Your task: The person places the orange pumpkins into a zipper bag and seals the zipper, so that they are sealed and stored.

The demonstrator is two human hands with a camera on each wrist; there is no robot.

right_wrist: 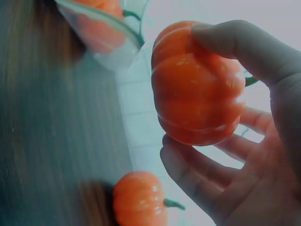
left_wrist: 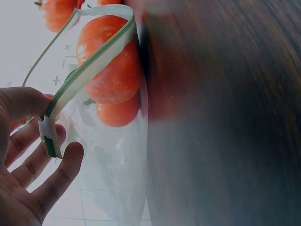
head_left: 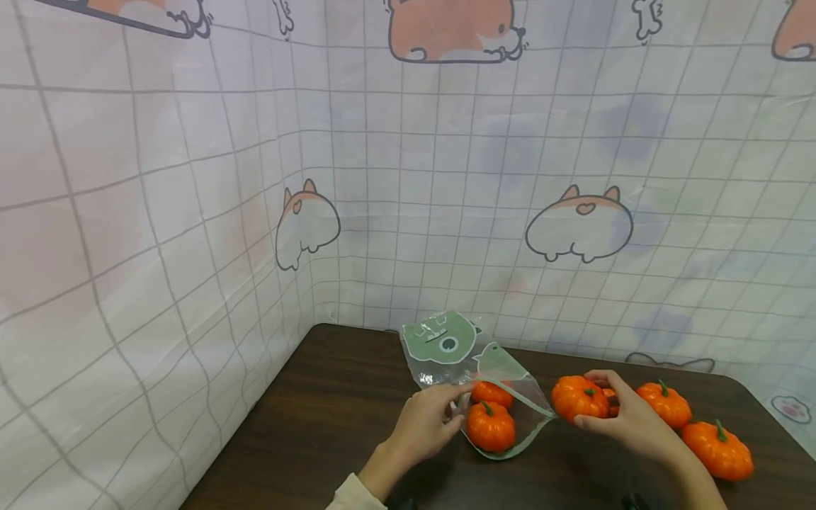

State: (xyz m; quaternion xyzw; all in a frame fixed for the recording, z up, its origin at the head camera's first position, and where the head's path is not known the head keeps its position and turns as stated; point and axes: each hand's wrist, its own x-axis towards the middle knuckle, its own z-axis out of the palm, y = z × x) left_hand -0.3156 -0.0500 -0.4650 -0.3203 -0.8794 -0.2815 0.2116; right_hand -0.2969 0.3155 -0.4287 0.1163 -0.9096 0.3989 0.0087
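Note:
A clear zip bag (head_left: 443, 343) with a green cartoon print lies on the table, its green-edged mouth spread toward the right hand. Inside it sit a front orange toy pumpkin (head_left: 491, 428) and another pumpkin (head_left: 492, 394) behind. My left hand (head_left: 421, 421) holds the left end of the bag's mouth, thumb and fingers about the white slider (left_wrist: 47, 128). Just right of the opening, my right hand (head_left: 627, 421) grips a ribbed orange pumpkin (head_left: 576, 398) with a green stem. The right wrist view shows this pumpkin (right_wrist: 195, 89) between thumb and fingers, apart from the bag.
Two more pumpkins, a rear one (head_left: 664, 405) and a front one (head_left: 718, 451), rest at the right of the dark wooden table (head_left: 306, 425). A bit of orange shows behind the right hand. A grid-patterned cloth (head_left: 446, 234) with cartoon dogs hangs along the back and left.

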